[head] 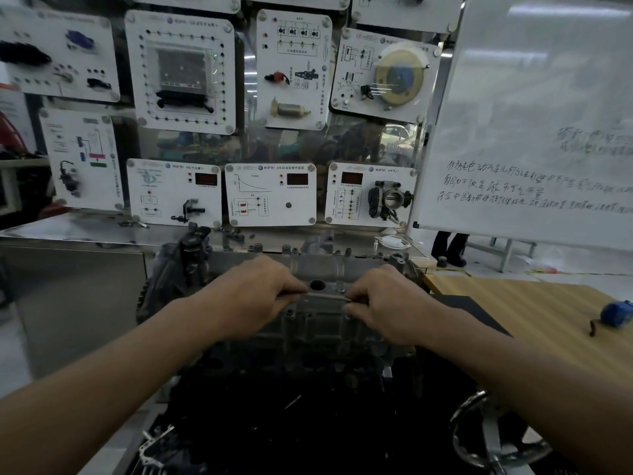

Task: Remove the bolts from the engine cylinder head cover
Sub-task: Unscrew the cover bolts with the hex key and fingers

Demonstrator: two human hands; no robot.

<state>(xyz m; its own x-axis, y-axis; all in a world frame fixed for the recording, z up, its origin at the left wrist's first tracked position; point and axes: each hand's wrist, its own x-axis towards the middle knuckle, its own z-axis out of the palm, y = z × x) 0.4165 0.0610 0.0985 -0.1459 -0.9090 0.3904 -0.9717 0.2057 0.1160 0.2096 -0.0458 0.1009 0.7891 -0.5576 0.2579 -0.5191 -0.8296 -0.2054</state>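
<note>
**Over the cover: both hands on one thin rod**

At the centre, the grey cover [320, 267] lies on top of the engine, below a wall of white panels [274, 197]. The left hand [253, 296] and the right hand [383, 305] hold a thin metal rod [327, 296] level across the cover. The fingers of each hand are curled and pinch one end of the rod. Just behind the rod is a round hole [317, 285], and a bolt [340, 289] sits beside it. To the right is a wooden worktop [531, 303] with a blue object [616, 313] on it. A whiteboard [531, 132] stands behind.
</note>
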